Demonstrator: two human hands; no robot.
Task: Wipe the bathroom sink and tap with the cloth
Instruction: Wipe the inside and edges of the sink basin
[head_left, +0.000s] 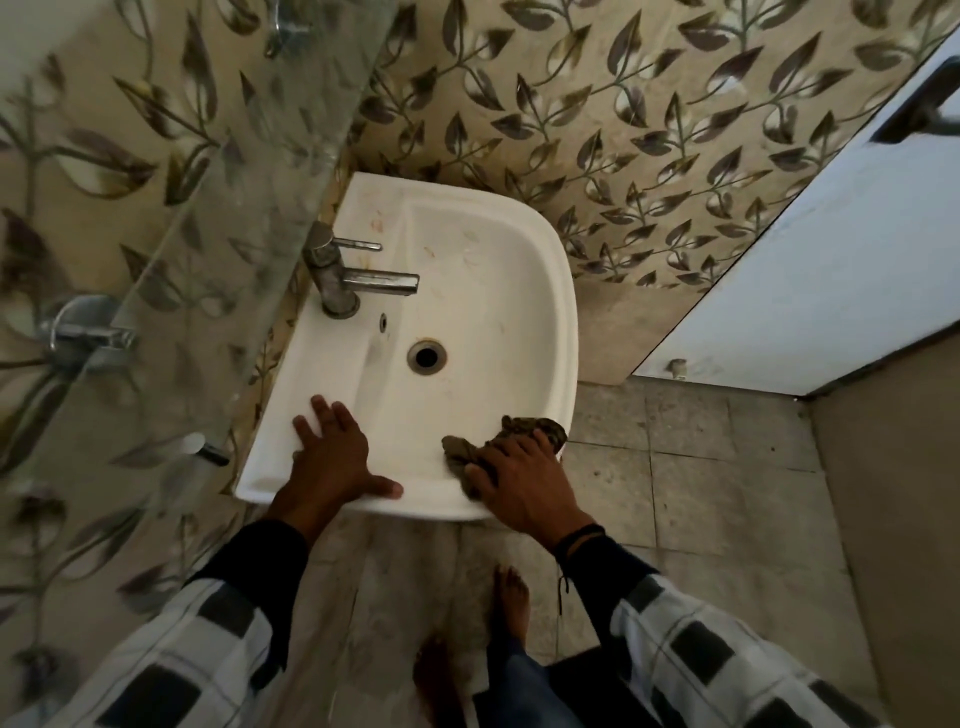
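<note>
BATHROOM, wash corner: A person stands barefoot at a white ceramic wall-hung sink (565, 312), w/ a dark olive-brown crumpled cloth (540, 427) lying on the near-right rim, partly spilling into the bowl. The right hand (519, 478) lies palm-down on it, fingers fairly straight and pressing; whether the thumb nips a fold can't be told. The left hand (332, 452) rests flat on the near-left rim, fingers spread, thumb out along the near edge, holding nothing.

The cloth looks light, limp and prob. damp. It should bunch and drag rather than slide cleanly, so a flat palm on top, or a gathered wad in the fist, suits it best. The glazed basin is hard and likely slick. The short chrome mixer tap (337, 275) w/ thin lever sits at the left, its spout reaching over the bowl, and is rigid. The cloth will need wrapping round it, esp. at the base.

Brownish marks (376, 223) show on the far-left ledge, w/ the round metal drain (427, 355) mid-bowl. A clear glass shelf (208, 208) juts out left, above the tap, and may crowd the hand there. Beige leaf-patterned tiles (649, 130) back the far wall. A white door (831, 286) stands at right, well apart.
</note>
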